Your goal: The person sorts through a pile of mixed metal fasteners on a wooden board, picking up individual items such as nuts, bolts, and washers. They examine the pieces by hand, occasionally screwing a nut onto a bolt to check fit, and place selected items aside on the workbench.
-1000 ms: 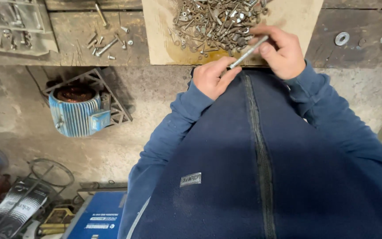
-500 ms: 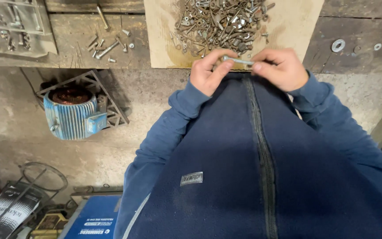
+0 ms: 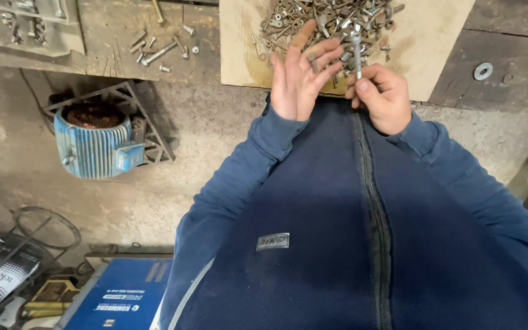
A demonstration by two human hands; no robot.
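Head view: right hand (image 3: 381, 98) pinches bolt (image 3: 356, 54) upright, near edge of pile (image 3: 328, 18). Left hand (image 3: 300, 72) fingers spread wide, empty, just beside. Best keep bolt vertical, grip low.

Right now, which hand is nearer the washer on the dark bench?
Right. The right hand, gripping a bolt, is on the washer's side, with bare board between them. The left hand, open with fingers spread, lies farther away, beyond the right.
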